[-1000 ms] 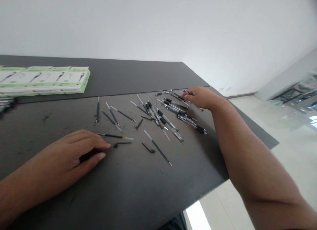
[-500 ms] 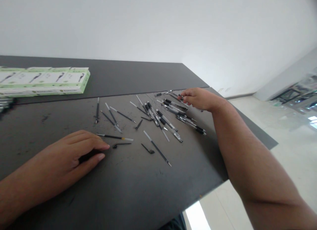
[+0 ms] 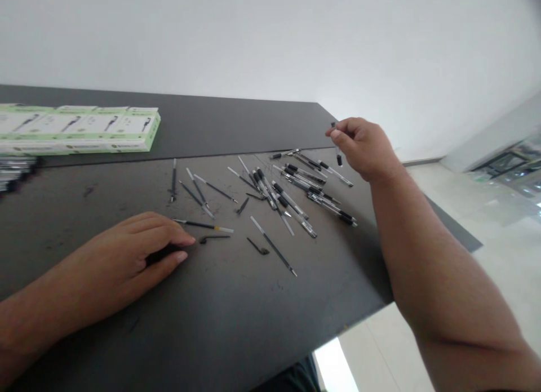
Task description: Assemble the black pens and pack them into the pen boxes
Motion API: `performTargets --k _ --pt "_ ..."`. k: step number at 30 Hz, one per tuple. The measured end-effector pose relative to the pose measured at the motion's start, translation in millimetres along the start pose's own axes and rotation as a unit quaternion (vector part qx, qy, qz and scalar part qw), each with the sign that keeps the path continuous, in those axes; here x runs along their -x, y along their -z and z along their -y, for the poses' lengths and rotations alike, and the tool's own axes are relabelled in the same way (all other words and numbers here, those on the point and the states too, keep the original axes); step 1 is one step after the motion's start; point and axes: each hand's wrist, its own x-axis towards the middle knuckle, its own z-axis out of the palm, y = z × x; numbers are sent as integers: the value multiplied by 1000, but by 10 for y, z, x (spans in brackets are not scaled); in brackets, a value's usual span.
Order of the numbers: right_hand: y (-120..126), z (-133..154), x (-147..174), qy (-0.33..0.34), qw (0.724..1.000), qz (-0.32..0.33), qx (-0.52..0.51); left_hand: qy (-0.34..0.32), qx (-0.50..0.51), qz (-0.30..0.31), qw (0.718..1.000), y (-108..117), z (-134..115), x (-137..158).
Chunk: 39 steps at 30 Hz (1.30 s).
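My right hand (image 3: 363, 147) is raised over the far right of the table, its fingers pinching a clear pen (image 3: 339, 157) with a black end; part of the pen is hidden by the fingers. Below it lie several clear pens with black grips (image 3: 289, 199) in a loose heap. My left hand (image 3: 141, 248) rests on the tabletop, thumb and fingers apart, holding nothing. Near its fingertips are a refill with a yellowish band (image 3: 203, 226) and a small black pen clip (image 3: 215, 238). Another refill (image 3: 274, 247) and a second clip (image 3: 258, 246) lie farther right.
White and green boxes (image 3: 146, 141) stand in a row at the back left. In front of them lies a bundle of pens (image 3: 17, 172). More loose refills (image 3: 198, 188) are scattered mid-table. The dark table (image 3: 203, 319) ends at the right, above a pale floor (image 3: 448, 203).
My right hand has risen from the far end of the heap, lifting a pen. My left hand stays resting on the table. The view has shifted slightly.
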Motion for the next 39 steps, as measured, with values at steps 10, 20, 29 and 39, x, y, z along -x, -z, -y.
performTargets --k 10,20,29,39 --pt "-122 263 121 -62 936 60 -341 -9 2 -1 1000 38 -90 -49" --pt "-149 378 231 -105 860 191 -462 -3 6 2 1000 64 -166 -70" --pt "-180 451 303 -115 826 250 -492 -38 15 -5 999 40 -152 -83" --pt "-214 484 295 -159 839 237 -464 -15 21 9 1000 19 -123 -76"
